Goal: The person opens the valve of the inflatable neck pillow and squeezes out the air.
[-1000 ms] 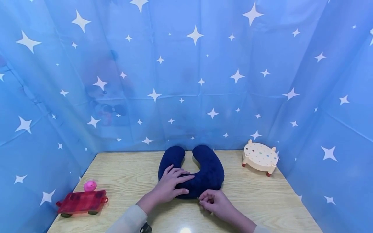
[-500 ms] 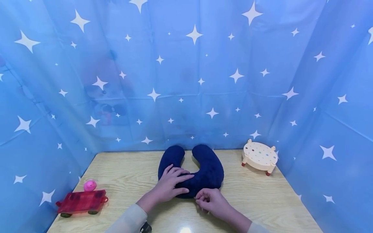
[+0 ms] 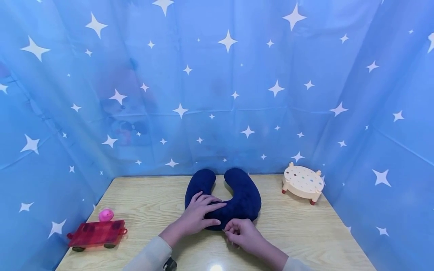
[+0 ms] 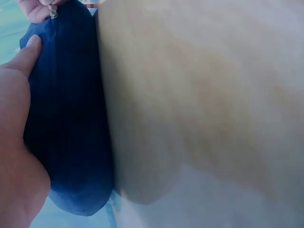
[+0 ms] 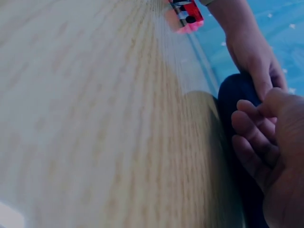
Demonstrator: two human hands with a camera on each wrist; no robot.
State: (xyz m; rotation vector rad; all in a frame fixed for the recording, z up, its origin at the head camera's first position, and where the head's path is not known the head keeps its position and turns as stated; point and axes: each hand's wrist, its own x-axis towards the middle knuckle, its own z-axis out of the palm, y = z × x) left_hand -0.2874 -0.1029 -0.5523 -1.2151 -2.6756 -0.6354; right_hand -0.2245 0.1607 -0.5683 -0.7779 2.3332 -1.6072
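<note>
A dark blue U-shaped neck pillow (image 3: 249,199) lies on the table, its two ends pointing to the back. My left hand (image 3: 198,213) rests on the left part of its curve, fingers spread over the fabric and thumb along the front. At the pillow's front edge, my right hand (image 3: 245,234) pinches a small metal zipper pull (image 4: 53,12) between thumb and forefinger. In the left wrist view, the left thumb (image 4: 32,47) presses the blue fabric close to the pull. The right wrist view shows the other right fingers (image 5: 251,130) loosely curled.
A red toy cart (image 3: 97,234) with dark wheels stands at the left of the wooden table (image 3: 149,195), a pink round toy (image 3: 106,215) just behind it. A small cream spotted stool (image 3: 303,181) is at the back right. Blue starry curtains (image 3: 210,94) surround the table.
My right hand has slid a little to the left along the pillow's front edge, with the zipper pull in its pinch. The left hand has stayed in place on the pillow.
</note>
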